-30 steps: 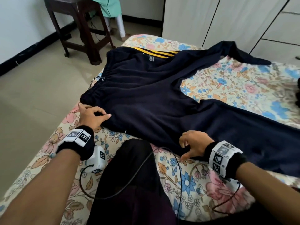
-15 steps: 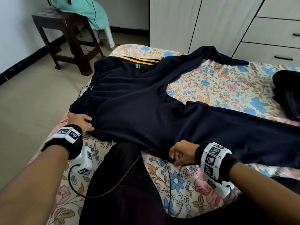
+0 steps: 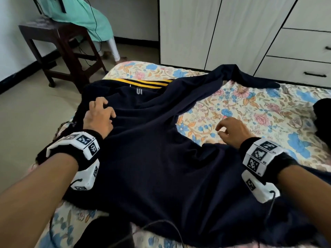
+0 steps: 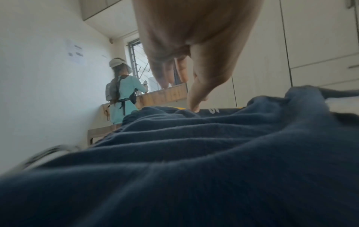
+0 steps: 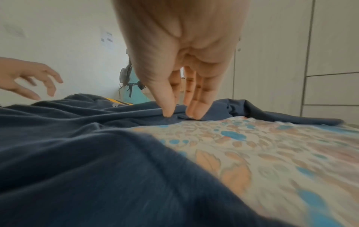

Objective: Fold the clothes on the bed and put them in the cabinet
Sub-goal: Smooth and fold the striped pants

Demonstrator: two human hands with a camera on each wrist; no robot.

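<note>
Navy track trousers (image 3: 152, 158) with yellow stripes at the waist lie spread on the floral bed (image 3: 250, 108), both legs running off to the right. My left hand (image 3: 105, 111) hovers over the waist part with loosely curled fingers and holds nothing; in the left wrist view the left hand (image 4: 184, 86) has its thumb tip touching the cloth (image 4: 194, 169). My right hand (image 3: 223, 127) is over the sheet between the two legs. In the right wrist view the right hand (image 5: 180, 113) points its straight fingers down at the trousers' (image 5: 77, 153) inner edge, gripping nothing.
White cabinet doors (image 3: 215, 33) and drawers (image 3: 304, 45) stand behind the bed. Another dark garment (image 3: 322, 119) lies at the right edge. A wooden stool (image 3: 68, 51) and a person in a teal dress (image 3: 80, 15) are at the back left on the floor.
Both hands let go of the trousers' near edge and moved forward, the left up to the waist area, the right to the gap between the legs. My head came closer.
</note>
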